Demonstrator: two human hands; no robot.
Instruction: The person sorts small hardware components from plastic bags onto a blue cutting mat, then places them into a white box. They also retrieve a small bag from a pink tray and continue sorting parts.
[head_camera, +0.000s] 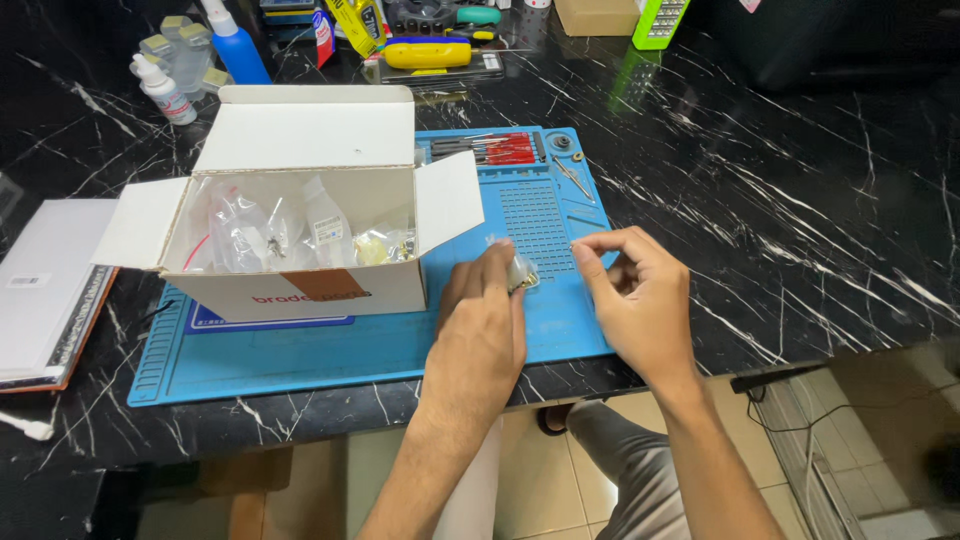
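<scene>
Both hands (560, 300) at blue mat (300, 350) front edge, left pinching small bag (518, 272)

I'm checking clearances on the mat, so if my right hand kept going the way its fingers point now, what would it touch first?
The right hand points left toward the small clear bag held in the left hand. It would probably meet that bag first, with the white cardboard box farther along, though depth is hard to judge from this view.

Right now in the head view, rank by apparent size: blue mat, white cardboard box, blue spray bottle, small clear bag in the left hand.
1. blue mat
2. white cardboard box
3. blue spray bottle, farther from the camera, so its rank over the bag is unsure
4. small clear bag, held by the left hand
</scene>
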